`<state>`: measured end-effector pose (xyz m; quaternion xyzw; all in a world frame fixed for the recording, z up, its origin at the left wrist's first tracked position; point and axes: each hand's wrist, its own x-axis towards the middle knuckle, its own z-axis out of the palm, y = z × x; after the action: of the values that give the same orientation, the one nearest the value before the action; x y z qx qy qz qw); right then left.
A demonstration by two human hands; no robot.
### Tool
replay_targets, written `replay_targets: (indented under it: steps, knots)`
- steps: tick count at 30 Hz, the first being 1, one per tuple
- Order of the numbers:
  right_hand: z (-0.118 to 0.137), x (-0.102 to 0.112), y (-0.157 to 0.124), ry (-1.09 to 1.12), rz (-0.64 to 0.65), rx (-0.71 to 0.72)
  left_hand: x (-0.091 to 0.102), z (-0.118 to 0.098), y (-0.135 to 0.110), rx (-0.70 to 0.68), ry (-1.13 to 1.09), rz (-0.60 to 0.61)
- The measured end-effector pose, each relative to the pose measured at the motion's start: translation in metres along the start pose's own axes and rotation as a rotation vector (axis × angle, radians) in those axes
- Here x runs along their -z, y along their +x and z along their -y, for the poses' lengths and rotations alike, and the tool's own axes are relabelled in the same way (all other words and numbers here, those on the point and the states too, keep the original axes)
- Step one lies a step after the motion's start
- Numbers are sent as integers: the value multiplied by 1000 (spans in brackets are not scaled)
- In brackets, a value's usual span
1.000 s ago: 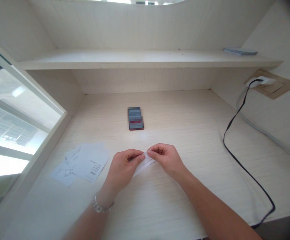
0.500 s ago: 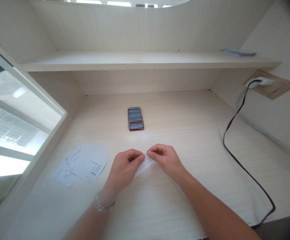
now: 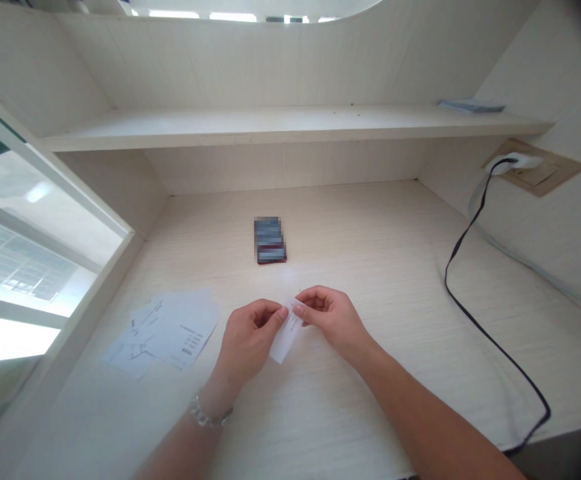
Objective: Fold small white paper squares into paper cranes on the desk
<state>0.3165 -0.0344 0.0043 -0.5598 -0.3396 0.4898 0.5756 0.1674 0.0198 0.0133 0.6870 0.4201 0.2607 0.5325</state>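
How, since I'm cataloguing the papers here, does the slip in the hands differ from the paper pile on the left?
The slip is pinched by the left hand and right hand; the paper pile lies on the desk, touched by neither.
The slip shows as a narrow strip, while the paper pile spreads wider, its sheets overlapping.
Both are white with dark markings, too small to read.

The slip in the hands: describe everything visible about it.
The slip is narrow, white and looks like thin paper, with dark print too small to read. The left hand and right hand pinch it near its far end, one on each side. It slants, its near end free and pointing toward the person, slightly left. Whether it touches the desk cannot be told.
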Motion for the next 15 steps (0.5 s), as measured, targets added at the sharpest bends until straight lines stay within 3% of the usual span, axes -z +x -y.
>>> replay_targets:
  steps: [9, 12, 15]
  knots:
    - [2, -1, 1, 192, -227, -73, -12, -2, 0, 39, -105, -104]
    - [3, -1, -1, 251, -214, -76, -13, -1, -1, 37, -106, -154]
    - [2, -3, -1, 227, -116, -103, -12, 0, -2, 33, -119, -214]
